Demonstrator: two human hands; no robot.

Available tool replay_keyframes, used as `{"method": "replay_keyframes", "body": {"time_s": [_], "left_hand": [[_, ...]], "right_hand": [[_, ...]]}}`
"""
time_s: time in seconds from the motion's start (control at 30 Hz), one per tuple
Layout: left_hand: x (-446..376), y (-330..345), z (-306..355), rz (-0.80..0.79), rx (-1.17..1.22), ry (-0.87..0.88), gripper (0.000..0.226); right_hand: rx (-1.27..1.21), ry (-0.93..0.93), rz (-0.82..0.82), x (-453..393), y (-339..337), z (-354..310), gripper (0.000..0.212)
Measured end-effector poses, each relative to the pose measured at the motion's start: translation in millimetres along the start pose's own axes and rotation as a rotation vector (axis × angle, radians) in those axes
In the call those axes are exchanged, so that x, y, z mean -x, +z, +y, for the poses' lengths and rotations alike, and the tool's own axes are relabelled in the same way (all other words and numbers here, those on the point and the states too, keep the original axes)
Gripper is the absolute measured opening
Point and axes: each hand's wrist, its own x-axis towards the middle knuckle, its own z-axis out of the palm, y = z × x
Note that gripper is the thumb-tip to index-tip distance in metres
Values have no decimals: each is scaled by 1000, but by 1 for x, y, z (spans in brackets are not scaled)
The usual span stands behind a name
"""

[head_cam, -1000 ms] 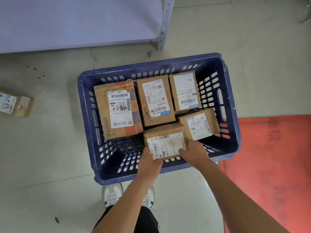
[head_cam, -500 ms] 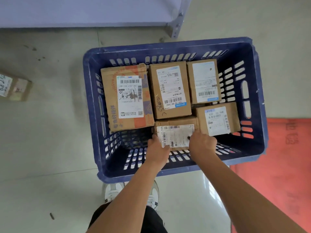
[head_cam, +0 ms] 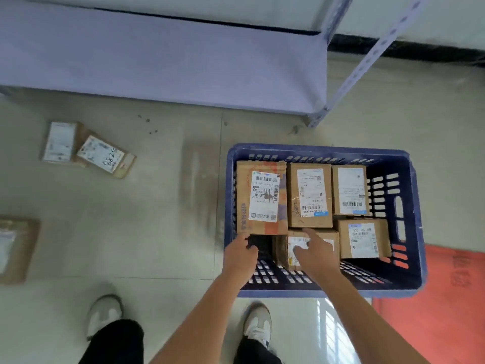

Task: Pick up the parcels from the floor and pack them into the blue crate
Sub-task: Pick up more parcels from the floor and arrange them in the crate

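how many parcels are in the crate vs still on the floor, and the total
Parcels in the blue crate: 5 (large one at left, middle back, right back, right front, front one under the right hand)
Parcels on the floor: 3 (two overlapping, one at the left edge)
Total: 8

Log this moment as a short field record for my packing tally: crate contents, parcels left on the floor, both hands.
crate: blue crate on the floor, five parcels inside
newest parcel: front parcel, near the front wall
left hand: above the empty front-left corner, holds nothing
right hand: fingers straight, over the front parcel
floor parcels: two overlapping parcels at far left; third parcel at the left edge
other: red mat right of the crate
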Motion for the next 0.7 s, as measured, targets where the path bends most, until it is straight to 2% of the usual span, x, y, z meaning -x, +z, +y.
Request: {"method": "replay_keyframes", "body": {"time_s": [0.13,0.23,0.5,0.7], "left_hand": [[3,-90,10,76,52,39,41],[-3,-173,-8,138,27,54,40],[-19,-391,-96,244,38,-4,42],[-31,-486,-137,256,42,-19,45]], "right_hand": [[-131,-170,-18,29,31,-94,59],[-197,-227,-67,45,70,-169,64],[-385,-172,-148,86,182,-337,68],[-489,-78,-191,91,239,-407,68]]}}
